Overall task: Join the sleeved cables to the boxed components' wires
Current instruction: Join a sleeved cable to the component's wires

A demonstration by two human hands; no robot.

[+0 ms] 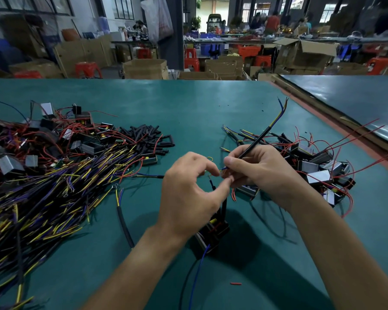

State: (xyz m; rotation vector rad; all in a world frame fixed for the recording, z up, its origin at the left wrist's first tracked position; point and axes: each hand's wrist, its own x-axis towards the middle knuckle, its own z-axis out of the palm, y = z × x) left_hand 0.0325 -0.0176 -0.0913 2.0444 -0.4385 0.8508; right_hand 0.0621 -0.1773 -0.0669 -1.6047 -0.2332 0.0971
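Observation:
My right hand point(259, 170) grips a black sleeved cable point(264, 133) that rises up and to the right, its blue, yellow and brown cores fanned at the far end. My left hand point(188, 191) pinches thin wire ends between thumb and forefinger, right against the right hand's fingertips. A black boxed component point(213, 231) hangs just below the hands, partly hidden by my left wrist; its blue wire point(197, 271) trails down toward me. Where the wires meet is hidden by my fingers.
A large heap of yellow, purple and black sleeved cables point(43, 193) covers the green table point(188, 104) at left, with boxed components point(85, 133) and black sleeve pieces point(148, 137) behind. More boxed components with red wires point(318, 168) lie at right. A loose cable point(123, 220) lies near my left forearm.

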